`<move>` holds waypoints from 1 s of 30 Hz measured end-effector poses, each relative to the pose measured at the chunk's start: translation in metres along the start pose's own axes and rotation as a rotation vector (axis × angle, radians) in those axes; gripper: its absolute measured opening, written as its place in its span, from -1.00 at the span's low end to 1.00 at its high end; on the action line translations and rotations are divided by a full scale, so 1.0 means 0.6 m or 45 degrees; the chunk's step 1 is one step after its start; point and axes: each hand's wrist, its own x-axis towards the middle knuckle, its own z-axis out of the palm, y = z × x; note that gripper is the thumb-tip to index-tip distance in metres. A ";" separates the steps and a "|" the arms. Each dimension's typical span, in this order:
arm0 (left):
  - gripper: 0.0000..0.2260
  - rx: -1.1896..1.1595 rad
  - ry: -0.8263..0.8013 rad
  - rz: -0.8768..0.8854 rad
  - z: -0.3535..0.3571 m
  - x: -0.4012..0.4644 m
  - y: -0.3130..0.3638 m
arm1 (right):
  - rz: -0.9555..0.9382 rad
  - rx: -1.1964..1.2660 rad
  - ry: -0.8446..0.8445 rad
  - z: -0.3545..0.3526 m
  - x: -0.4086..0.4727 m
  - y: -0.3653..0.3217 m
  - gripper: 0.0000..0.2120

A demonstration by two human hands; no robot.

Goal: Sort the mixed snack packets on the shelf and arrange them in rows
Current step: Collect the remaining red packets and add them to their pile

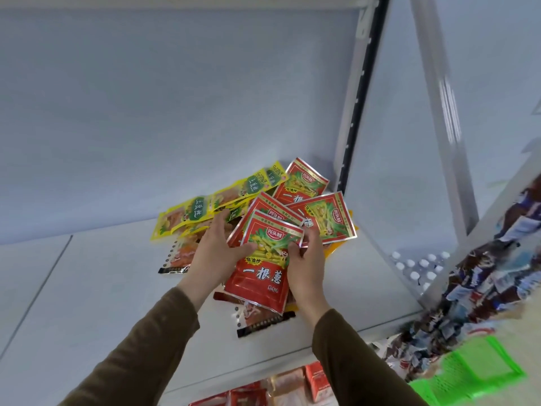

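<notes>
Lying on top of the heap, a red snack packet [260, 266] with green and yellow artwork sits between both hands, its long side running near to far. The right hand [306, 269] pinches the packet's right edge, fingers curled over its upper corner. The left hand [215, 253] lies flat with straight fingers, thumb touching the packet's left edge and fingertips reaching to the yellow packets [205, 208] farther away. Both arms wear brown sleeves [140, 347].

Just beyond the held packet, three more red packets [322, 218] of the same kind overlap one another, fanned toward the far right corner of the white shelf [87, 288]. The yellow packets spread in a loose band to their left, running toward the far right. A dark-edged packet [175, 259] pokes out left of the left hand, and another dark-edged packet [257, 320] shows beneath the near end of the held one.

To the right, past the shelf's upright post [354, 112], white bottle caps [418, 268] stand in a cluster, beside a jumble of blue and brown wrappers [483, 288]. A green plastic basket [474, 373] sits at the near right. Below the shelf's near edge, red boxes [317, 379] are visible.
</notes>
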 end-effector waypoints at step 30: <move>-0.44 -0.930 -0.419 -0.080 0.020 -0.013 -0.063 | 0.679 0.959 0.288 -0.049 0.040 -0.051 -0.45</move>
